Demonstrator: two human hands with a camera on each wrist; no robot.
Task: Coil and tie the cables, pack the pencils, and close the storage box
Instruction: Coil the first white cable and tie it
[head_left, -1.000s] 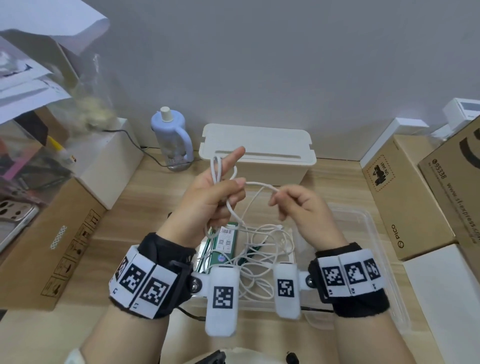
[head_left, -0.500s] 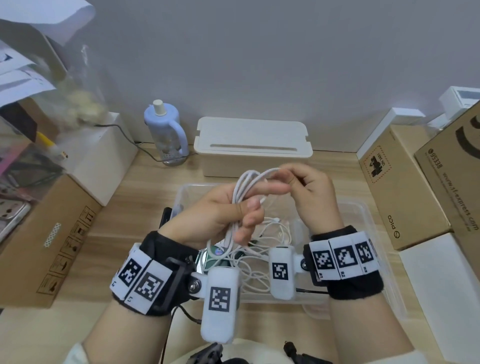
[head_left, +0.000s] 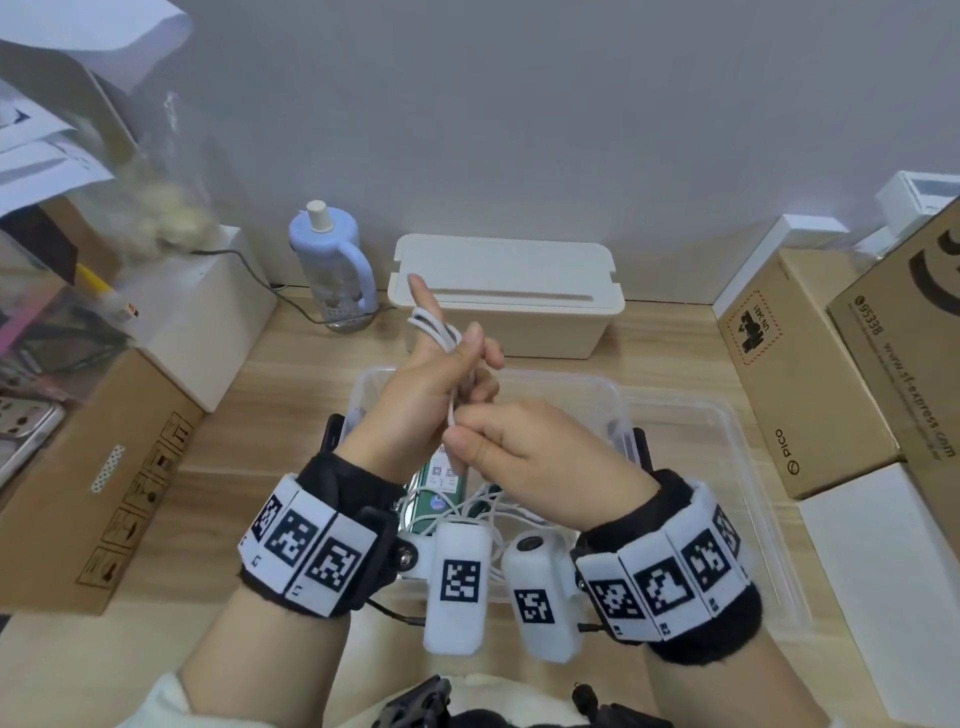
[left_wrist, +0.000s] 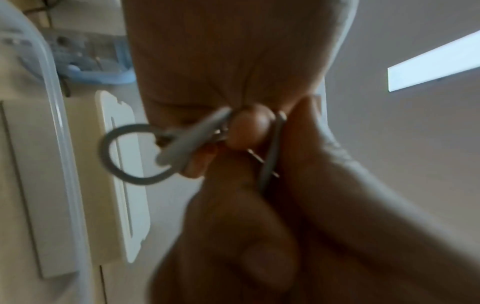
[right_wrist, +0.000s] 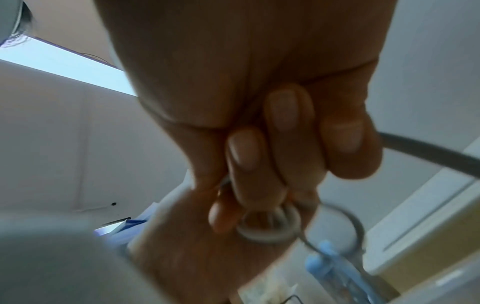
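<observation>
A white cable (head_left: 435, 328) is looped round the raised forefinger of my left hand (head_left: 441, 374), whose other fingers curl round the strands (left_wrist: 179, 142). My right hand (head_left: 514, 452) sits just below and in front of it and pinches the same cable (right_wrist: 267, 224) between thumb and fingers. The loose rest of the cable (head_left: 483, 506) hangs into the clear plastic storage box (head_left: 618, 415), beside a green pack (head_left: 441, 483). The clear lid (head_left: 727, 467) lies to the right of the box. I see no pencils.
A cream lidded box (head_left: 506, 296) and a pale blue bottle (head_left: 332, 265) stand at the back by the wall. Cardboard cartons (head_left: 810, 364) crowd the right side, another carton (head_left: 98, 467) and a white box (head_left: 208, 301) the left. Bare wooden table lies between.
My right hand has come down from the top of the loops to below the left hand, drawing the cable with it. The left forefinger now points up with loops round it.
</observation>
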